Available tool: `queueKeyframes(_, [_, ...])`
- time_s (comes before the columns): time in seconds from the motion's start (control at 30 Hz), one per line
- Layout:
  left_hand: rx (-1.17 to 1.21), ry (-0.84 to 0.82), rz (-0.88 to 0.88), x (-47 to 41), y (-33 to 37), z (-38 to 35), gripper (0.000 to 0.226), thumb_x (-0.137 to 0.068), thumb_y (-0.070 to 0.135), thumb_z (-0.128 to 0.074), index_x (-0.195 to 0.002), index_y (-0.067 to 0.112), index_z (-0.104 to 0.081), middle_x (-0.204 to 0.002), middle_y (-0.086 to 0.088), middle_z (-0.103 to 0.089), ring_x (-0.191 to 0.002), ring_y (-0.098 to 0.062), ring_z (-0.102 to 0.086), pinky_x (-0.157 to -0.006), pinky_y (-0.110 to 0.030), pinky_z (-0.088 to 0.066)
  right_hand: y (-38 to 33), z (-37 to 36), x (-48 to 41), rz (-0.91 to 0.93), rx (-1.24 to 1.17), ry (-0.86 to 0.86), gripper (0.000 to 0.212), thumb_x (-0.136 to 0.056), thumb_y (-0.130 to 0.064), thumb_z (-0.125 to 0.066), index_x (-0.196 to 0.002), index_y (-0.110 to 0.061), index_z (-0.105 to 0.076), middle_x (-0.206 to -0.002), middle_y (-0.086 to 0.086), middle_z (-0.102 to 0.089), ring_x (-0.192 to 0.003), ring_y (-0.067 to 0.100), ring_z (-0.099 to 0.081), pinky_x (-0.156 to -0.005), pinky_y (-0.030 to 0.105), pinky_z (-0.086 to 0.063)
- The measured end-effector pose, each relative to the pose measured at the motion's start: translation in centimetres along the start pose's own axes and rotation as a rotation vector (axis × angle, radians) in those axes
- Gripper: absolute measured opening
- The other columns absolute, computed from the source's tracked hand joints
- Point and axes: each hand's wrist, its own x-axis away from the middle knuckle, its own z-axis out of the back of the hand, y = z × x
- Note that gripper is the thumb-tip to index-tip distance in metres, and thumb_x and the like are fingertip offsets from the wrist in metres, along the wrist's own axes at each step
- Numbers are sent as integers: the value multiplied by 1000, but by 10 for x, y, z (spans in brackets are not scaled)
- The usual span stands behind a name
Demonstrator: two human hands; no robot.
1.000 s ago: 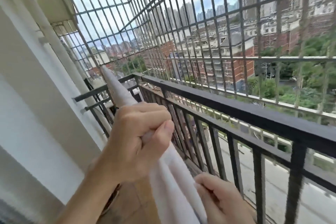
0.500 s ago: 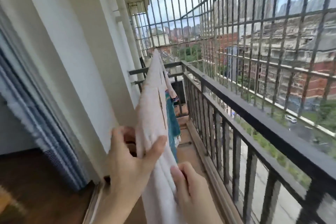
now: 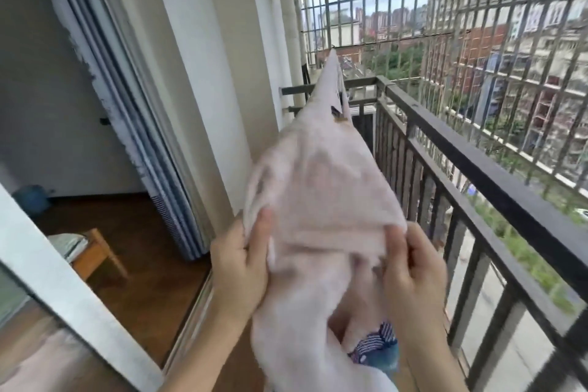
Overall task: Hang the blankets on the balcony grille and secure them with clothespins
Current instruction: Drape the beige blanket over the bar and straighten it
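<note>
— Where is this?
— A narrow balcony, with a white wall (image 3: 206,73) on the left and a black railing (image 3: 477,169) on the right. An open doorway shows a room with a brown floor (image 3: 143,248).
— What is nearest?
— 2 bare hands, both on a pale pink blanket (image 3: 318,188). The left hand (image 3: 238,267) pinches its left edge, thumb on top. The right hand (image 3: 413,277) has its fingers curled round the right edge.
— Anything below?
— A blue striped cloth (image 3: 378,347) peeks out between the blanket and the right forearm.
— Where does the blanket go?
— It is spread between the hands, then narrows into a ridge running away just inside the railing. Its tip reaches the far grille (image 3: 343,25).
— Any clothespins?
— A small brown thing (image 3: 339,119) sits on the ridge; it is too small to tell what it is.
— And beyond?
— Through the bars there are trees and brick buildings (image 3: 477,51).
</note>
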Motion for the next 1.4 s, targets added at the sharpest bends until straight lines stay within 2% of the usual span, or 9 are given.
queueKeyframes(0.23, [-12, -310, 133, 22, -51, -31, 51, -92, 63, -43, -57, 26, -39, -50, 11, -41, -47, -6, -41, -49, -26, -30, 53, -23, 16, -110, 253, -252, 39, -96, -22, -56, -62, -22, -37, -56, -8, -36, -53, 10, -35, -51, 26, -28])
queueKeyframes(0.3, [42, -315, 76, 20, -45, -29, 41, -97, 60, -32, -71, 32, -48, -61, 8, -51, -56, -8, -50, -54, -26, -38, 39, -18, 13, -83, 166, -260, 15, -97, -28, -53, -83, -31, -57, -80, -13, -59, -71, 4, -55, -61, 18, -40])
queueKeyframes(0.4, [68, -255, 68, 15, -40, -35, 38, -103, 48, -27, -88, 25, -53, -71, 5, -56, -65, -15, -58, -59, -33, -47, 25, -21, 9, -68, 4, -302, 30, -97, -48, -44, -113, -29, -61, -103, -11, -66, -86, 6, -63, -73, 21, -49])
queueKeyframes(0.57, [6, -170, 51, 11, -42, -47, 28, -101, 30, -39, -74, 28, -37, -55, 10, -44, -47, -5, -43, -48, -17, -31, 28, -38, -5, 58, 180, -295, 43, -96, -24, -59, -64, -12, -33, -58, -5, -32, -53, 8, -29, -51, 28, -27])
queueKeyframes(0.73, [-88, -71, -146, -11, -59, -21, 38, -97, 10, -53, -67, 26, -37, -50, 13, -27, -42, -2, -31, -44, -12, -19, 35, 6, -33, 126, 299, -230, 41, -97, -17, -53, -63, -36, -40, -54, -9, -37, -52, 6, -36, -50, 20, -24])
queueKeyframes(0.87, [37, -120, -51, -7, -73, -30, 26, -99, 9, -54, -73, 10, -56, -56, 4, -47, -49, -7, -42, -47, -22, -32, 35, 1, -34, 121, 292, -203, 42, -98, -22, -55, -64, -42, -40, -58, -11, -43, -53, 7, -39, -50, 16, -24])
queueKeyframes(1.0, [-80, -271, 52, 45, -105, -29, 17, -92, 6, -62, -102, 19, -68, -93, 10, -70, -83, -3, -66, -69, -21, -52, 62, 2, -12, -2, 305, -204, 3, -90, -25, -68, -89, -23, -69, -86, -10, -61, -70, 0, -54, -63, 9, -38])
queueKeyframes(1.17, [-244, -703, 346, 123, -128, -46, 16, -92, 28, -54, -76, 28, -56, -64, 5, -61, -59, -13, -61, -51, -34, -44, 107, 11, 33, -254, 397, -282, 10, -90, -22, -66, -99, -20, -69, -97, -11, -61, -82, -15, -55, -70, 1, -38])
queueKeyframes(1.4, [-537, -1477, 115, 180, -151, -91, 26, -92, 27, -47, -106, 17, -66, -107, -4, -71, -100, -27, -65, -77, -37, -54, 167, 29, 122, -506, 689, -372, 18, -93, -23, -60, -108, -17, -67, -100, -3, -65, -86, 11, -58, -72, 23, -40])
